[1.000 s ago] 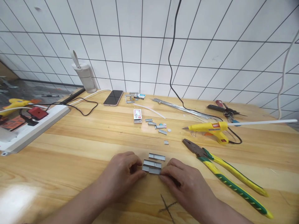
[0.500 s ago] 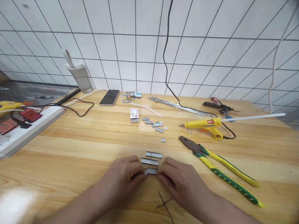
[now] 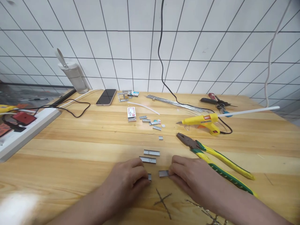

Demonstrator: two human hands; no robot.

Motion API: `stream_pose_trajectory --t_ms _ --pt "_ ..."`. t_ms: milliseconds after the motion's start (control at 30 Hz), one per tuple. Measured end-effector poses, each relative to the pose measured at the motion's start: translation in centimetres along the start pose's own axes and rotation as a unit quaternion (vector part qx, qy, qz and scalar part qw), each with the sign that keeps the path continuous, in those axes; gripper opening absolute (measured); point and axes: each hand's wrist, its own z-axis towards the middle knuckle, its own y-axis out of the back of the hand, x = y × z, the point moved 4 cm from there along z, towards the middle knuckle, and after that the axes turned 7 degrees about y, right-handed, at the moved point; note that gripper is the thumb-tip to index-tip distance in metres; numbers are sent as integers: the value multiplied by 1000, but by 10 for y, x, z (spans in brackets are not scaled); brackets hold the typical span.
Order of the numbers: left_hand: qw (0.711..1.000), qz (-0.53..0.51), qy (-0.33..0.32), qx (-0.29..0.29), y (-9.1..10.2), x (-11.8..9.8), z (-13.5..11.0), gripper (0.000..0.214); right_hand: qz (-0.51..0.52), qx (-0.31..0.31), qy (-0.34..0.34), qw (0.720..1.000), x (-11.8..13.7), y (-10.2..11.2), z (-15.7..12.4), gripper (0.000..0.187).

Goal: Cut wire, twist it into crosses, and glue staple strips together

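My left hand (image 3: 130, 176) pinches a short strip of staples (image 3: 149, 177), of which only the end shows past the fingertips. Between the thumb and fingers of my right hand (image 3: 187, 173) is a longer grey strip of staples (image 3: 163, 173), pointing left. A small gap separates the two held pieces. Just beyond them, two more staple strips (image 3: 151, 152) lie side by side on the wooden table (image 3: 77, 168), the nearer one close to my left fingers. Nearer to me are twisted wires (image 3: 162, 200) crossed in an X.
Pliers (image 3: 217, 159) and a yellow glue gun (image 3: 201, 122) lie at right. Further back are a staple box (image 3: 131, 114), short staple strips (image 3: 157, 128), a phone (image 3: 106, 97) and thin metal rods (image 3: 175, 102). A power strip (image 3: 28, 132) is at left; more twisted wire (image 3: 212, 215) lies near my right forearm.
My hands have moved apart, and the two staple pieces that were end to end now have a gap between them. The view has shifted slightly to the right.
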Motion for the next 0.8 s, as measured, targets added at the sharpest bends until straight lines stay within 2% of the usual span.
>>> stream_pose_trajectory --t_ms 200,467,533,633,800 --pt "999 21 -8 -29 -8 -10 7 14 -1 3 -19 1000 4 2 3 18" --pt "995 84 -7 -49 -22 -23 21 18 7 -12 -79 997 -20 15 -7 14" --pt "993 106 -3 -49 -24 -28 26 19 23 -29 -97 995 -23 17 -9 5" --pt "990 138 14 -38 -24 -35 33 20 38 -41 -111 992 -25 18 -10 18" --pt "985 166 53 -10 -24 -42 44 22 46 -31 -95 994 -26 17 -7 11"
